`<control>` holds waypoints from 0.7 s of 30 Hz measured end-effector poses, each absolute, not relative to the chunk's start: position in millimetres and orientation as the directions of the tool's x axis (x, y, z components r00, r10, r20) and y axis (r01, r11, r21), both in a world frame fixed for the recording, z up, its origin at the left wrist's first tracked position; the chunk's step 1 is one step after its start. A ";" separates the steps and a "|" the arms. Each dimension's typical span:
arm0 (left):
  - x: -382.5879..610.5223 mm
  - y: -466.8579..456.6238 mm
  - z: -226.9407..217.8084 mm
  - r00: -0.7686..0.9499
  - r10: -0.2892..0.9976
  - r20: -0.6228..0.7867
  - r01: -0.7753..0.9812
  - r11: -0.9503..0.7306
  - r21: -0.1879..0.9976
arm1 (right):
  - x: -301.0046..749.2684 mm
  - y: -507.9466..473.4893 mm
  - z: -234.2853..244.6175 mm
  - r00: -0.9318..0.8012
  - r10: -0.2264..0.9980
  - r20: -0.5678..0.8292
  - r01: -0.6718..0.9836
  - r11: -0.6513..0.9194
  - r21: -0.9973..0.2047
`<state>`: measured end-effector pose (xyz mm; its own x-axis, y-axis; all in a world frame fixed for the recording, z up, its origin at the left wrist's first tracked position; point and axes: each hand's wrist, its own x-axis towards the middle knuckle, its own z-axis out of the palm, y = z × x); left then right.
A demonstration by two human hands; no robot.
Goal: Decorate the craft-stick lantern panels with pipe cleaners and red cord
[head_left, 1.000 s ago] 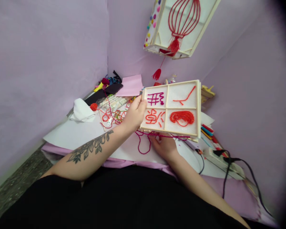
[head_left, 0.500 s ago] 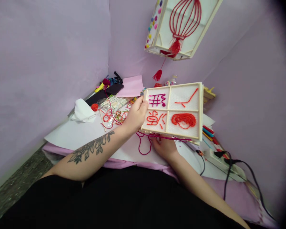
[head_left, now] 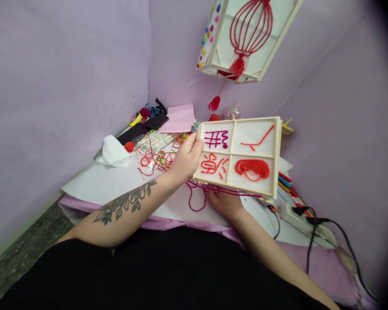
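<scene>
My left hand (head_left: 184,160) grips the left edge of a cream wooden frame panel (head_left: 232,151) with white mesh in four squares, stitched with purple and red yarn shapes. The panel is held up above the table, tilted toward me. My right hand (head_left: 225,202) is under the panel's lower edge, its fingers hidden behind it. Purple yarn (head_left: 194,199) hangs in a loop from the panel's underside.
A finished lantern (head_left: 245,34) with red yarn design and tassel hangs above. The white paper-covered table (head_left: 110,181) holds tangled red yarn (head_left: 151,159), a white cloth (head_left: 113,151), pink paper (head_left: 180,117), coloured pencils (head_left: 284,181) and a power strip (head_left: 305,219) with black cables.
The panel has shifted slightly right and down in view, both hands staying on it; its tilt changed a little.
</scene>
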<state>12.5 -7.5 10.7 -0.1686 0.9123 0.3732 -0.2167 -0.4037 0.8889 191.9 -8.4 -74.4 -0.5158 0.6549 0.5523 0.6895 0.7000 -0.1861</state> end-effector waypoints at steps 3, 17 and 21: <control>12.7 -8.5 11.4 -0.159 0.909 0.386 -0.213 -0.413 0.885 | 190.2 -8.8 -72.0 -0.513 0.657 0.552 0.684 0.702 -0.198; 13.0 -8.2 13.2 -0.158 0.921 0.357 -0.235 -0.386 0.892 | 187.3 -8.9 -66.3 -0.526 0.677 0.514 0.684 0.696 -0.216; 12.9 -7.5 13.1 -0.165 0.926 0.340 -0.239 -0.371 0.897 | 187.2 -6.7 -66.1 -0.507 0.692 0.514 0.684 0.686 -0.248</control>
